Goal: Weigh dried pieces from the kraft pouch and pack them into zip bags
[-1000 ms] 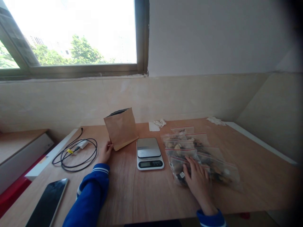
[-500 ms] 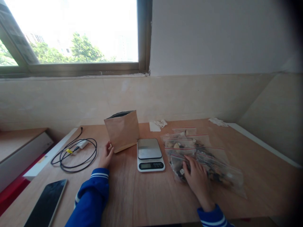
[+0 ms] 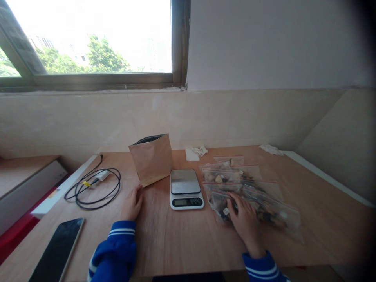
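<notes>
My left hand (image 3: pixel 132 203) rests on the table with its fingers loosely bent and holding nothing, just short of the lower left corner of a brown kraft paper pouch (image 3: pixel 152 160). The pouch stands upright, its dark mouth open at the top. Right of it lies a kitchen scale (image 3: pixel 185 182) with a bare metal plate; its display is too small to read. My right hand (image 3: pixel 243 219) lies over a clear zip bag (image 3: pixel 219 201) with thumb and fingers apart, touching it. More zip bags (image 3: pixel 276 213) with red seal strips spread around it, holding small brown and dark pieces.
A coiled black cable (image 3: pixel 96 207) with a white adapter (image 3: pixel 102 175) lies at the left. Nearer me is a phone (image 3: pixel 57 250). Crumpled tissue (image 3: pixel 199 151) and white paper (image 3: pixel 192 155) sit at the back edge, more tissue (image 3: pixel 272 149) at the back right. A wall (image 3: pixel 235 117) borders the table behind.
My left hand has drawn back a little towards me, away from the pouch's lower corner. My right hand stays over the zip bag. The view has tilted slightly down.
</notes>
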`<action>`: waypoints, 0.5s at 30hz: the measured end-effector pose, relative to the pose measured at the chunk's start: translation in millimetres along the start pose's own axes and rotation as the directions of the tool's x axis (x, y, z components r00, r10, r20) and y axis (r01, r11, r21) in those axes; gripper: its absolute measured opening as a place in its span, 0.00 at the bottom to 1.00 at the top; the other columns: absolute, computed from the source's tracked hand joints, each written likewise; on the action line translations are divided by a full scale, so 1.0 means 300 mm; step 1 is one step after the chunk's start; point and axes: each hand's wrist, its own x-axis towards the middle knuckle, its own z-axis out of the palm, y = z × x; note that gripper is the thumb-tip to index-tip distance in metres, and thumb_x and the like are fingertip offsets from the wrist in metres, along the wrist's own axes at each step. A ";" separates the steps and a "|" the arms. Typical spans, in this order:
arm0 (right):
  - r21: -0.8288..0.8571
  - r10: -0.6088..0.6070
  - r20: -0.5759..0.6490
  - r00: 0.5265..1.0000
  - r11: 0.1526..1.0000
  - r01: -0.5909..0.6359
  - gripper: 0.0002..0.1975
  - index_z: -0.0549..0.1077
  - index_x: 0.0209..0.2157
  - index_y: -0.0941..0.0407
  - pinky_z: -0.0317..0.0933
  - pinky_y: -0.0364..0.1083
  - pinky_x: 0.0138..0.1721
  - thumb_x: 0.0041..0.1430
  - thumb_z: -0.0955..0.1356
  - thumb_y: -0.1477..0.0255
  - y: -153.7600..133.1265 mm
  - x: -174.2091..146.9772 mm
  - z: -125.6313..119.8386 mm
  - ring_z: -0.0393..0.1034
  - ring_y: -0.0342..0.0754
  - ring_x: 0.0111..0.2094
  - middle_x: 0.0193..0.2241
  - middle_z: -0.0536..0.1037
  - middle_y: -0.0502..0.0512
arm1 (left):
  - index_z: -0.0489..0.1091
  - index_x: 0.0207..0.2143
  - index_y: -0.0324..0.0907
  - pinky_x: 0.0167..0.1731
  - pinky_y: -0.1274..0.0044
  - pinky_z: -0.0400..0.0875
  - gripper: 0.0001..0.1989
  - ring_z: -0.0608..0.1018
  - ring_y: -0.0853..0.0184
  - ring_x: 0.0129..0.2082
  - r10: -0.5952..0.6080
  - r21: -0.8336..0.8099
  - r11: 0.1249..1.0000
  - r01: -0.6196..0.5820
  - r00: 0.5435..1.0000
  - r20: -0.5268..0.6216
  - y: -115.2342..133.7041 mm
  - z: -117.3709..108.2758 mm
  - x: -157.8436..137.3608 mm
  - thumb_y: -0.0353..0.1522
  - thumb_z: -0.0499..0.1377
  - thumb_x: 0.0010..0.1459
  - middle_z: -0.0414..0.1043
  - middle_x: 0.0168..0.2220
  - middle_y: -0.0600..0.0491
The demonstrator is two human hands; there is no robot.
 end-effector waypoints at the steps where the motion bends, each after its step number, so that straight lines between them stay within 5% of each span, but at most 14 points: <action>1: 0.005 0.002 0.001 1.000 1.000 -0.002 0.20 0.69 0.49 0.56 0.57 0.52 0.49 0.65 0.56 0.60 -0.002 0.000 -0.002 0.69 0.53 0.47 0.46 0.76 0.58 | 0.65 0.49 0.40 0.56 0.61 0.63 0.19 0.71 0.57 0.54 0.013 0.010 1.000 -0.013 1.000 0.005 0.008 -0.004 -0.001 0.36 0.50 0.56 0.70 0.52 0.43; 10: 0.017 -0.008 -0.017 1.000 1.000 0.008 0.21 0.69 0.49 0.57 0.57 0.53 0.49 0.65 0.56 0.61 -0.007 -0.002 -0.005 0.69 0.54 0.47 0.46 0.76 0.60 | 0.63 0.53 0.41 0.57 0.58 0.61 0.22 0.70 0.55 0.55 0.016 -0.019 1.000 -0.017 1.000 -0.011 0.014 -0.003 -0.005 0.35 0.53 0.55 0.69 0.52 0.44; 15: 0.023 -0.011 -0.015 1.000 1.000 0.011 0.20 0.69 0.49 0.57 0.57 0.53 0.49 0.65 0.56 0.61 -0.004 0.000 -0.003 0.69 0.54 0.47 0.46 0.76 0.60 | 0.44 0.63 0.39 0.59 0.57 0.56 0.45 0.57 0.50 0.63 -0.100 -0.214 0.974 0.074 0.988 -0.114 0.069 0.011 0.005 0.42 0.63 0.48 0.47 0.64 0.36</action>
